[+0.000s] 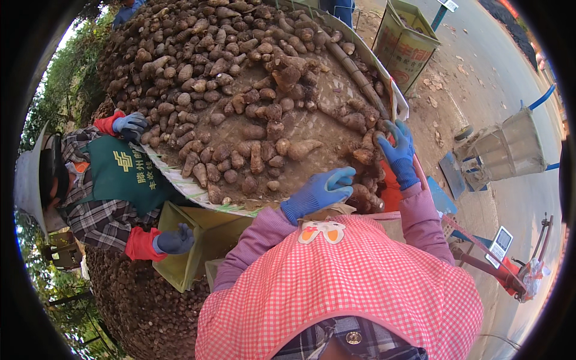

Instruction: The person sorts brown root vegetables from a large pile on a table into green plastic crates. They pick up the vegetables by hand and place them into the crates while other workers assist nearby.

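My left hand (320,191), in a blue work glove, is over the near edge of a heaped sorting table (310,123). Its fingers are apart and nothing shows in them. Just right of its fingertips lies a clump of brown taro corms (365,198). My right hand (398,153), also in a blue glove, is at the table's right rim with its fingers spread. Its thumb side is close to another taro clump (365,150); whether they touch is hard to tell. Below it a patch of red sheet (389,182) shows. Loose taro corms (256,157) lie farther left.
A large taro pile (180,58) covers the far side. A bamboo pole (355,72) runs along the right rim. At left, a co-worker (121,166) in a green apron stands beside a yellowish bin (193,243). A printed bin (405,45) and a digital scale display (499,246) stand right.
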{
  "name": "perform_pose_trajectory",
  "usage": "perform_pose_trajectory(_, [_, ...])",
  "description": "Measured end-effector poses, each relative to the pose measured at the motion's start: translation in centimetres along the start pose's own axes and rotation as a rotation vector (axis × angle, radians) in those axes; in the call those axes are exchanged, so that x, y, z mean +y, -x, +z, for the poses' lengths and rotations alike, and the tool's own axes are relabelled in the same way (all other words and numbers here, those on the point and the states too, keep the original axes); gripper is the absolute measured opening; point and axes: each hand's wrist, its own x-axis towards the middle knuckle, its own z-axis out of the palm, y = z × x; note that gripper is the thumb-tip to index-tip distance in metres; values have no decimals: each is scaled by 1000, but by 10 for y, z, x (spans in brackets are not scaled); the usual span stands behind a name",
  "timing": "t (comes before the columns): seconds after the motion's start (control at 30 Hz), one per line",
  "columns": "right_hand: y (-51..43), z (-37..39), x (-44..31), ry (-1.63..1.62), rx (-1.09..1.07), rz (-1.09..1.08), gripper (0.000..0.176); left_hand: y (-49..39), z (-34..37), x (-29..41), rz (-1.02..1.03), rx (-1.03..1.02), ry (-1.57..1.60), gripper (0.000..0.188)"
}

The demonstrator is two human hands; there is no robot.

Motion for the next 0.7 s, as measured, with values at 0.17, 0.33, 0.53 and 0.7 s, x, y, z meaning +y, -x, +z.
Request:
perform_pose_trajectory(0.17, [-89, 33, -36, -27, -217, -397, 63, 42, -90, -18, 302, 778, -764, 56])
perform_pose_trajectory(0.33, [-95, 74, -61, 331, -391, -412, 69, 83, -147, -44, -1, 986, -1011, 71])
perform_pose_trajectory(0.53, [-27, 19, -52, 220, -669, -601, 53, 58, -176, -58, 27, 976, -1051, 81])
perform_pose_trajectory(0.7, [-41, -20, -52, -89, -1096, -85, 29, 11, -167, -41, -174, 840, -1046, 99])
